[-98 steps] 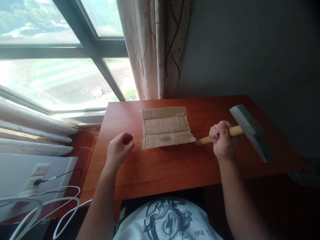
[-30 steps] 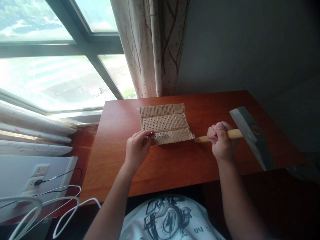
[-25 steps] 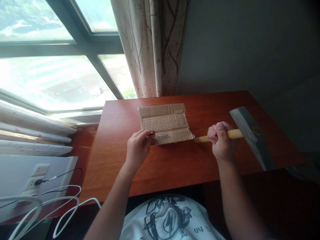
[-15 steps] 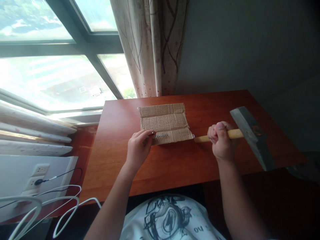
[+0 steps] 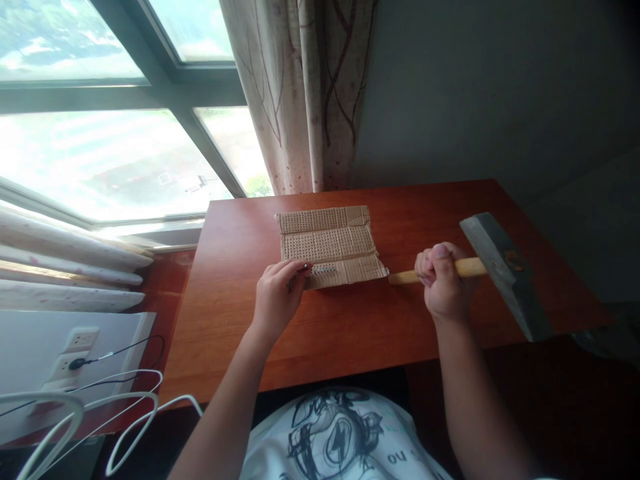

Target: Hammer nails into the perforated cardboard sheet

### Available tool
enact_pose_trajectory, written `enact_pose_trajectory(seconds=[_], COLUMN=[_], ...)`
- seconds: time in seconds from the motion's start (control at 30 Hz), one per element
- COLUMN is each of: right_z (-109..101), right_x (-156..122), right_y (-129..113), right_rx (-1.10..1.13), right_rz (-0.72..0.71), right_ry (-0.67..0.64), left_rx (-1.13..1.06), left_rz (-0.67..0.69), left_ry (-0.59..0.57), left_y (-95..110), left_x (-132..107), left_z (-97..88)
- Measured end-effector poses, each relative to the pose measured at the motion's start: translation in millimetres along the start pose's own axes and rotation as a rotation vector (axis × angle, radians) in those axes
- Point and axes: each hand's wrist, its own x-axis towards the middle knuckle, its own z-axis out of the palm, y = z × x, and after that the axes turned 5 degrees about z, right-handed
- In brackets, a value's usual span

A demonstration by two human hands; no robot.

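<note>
A folded piece of cardboard (image 5: 330, 243) dotted with rows of small holes lies on the red-brown wooden table (image 5: 360, 327). My left hand (image 5: 276, 298) rests at its near left corner, fingers pinched on a small nail (image 5: 306, 267) held against the cardboard. A short row of nail heads (image 5: 325, 270) shows beside my fingertips. My right hand (image 5: 443, 283) is a fist around the wooden handle of a hammer (image 5: 503, 270), whose grey metal head hangs to the right, above the table.
A patterned curtain (image 5: 305, 93) and a large window (image 5: 115, 153) stand behind the table. Left of the table are a white socket panel (image 5: 75, 347) with a plugged black cable and white wire loops (image 5: 125, 413). A grey wall is at the right.
My left hand came in from the left with the nail and settled on the cardboard's near left corner. Over the last second it has only nudged slightly. The hammer hand has stayed still.
</note>
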Motion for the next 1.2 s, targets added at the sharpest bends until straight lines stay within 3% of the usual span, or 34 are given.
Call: enact_pose_trajectory(seconds=[0.47, 1.2], right_z=[0.2, 0.7], right_x=[-0.1, 0.0], right_y=[-0.3, -0.1], right_rx=[-0.005, -0.001], right_rz=[-0.005, -0.010], right_ry=[-0.003, -0.006], left_rx=[0.065, 0.019], left_rz=[0.072, -0.031], left_ry=[-0.010, 0.061], left_y=[-0.2, 2.3], left_x=[-1.5, -3.2], left_z=[3.9, 6.2])
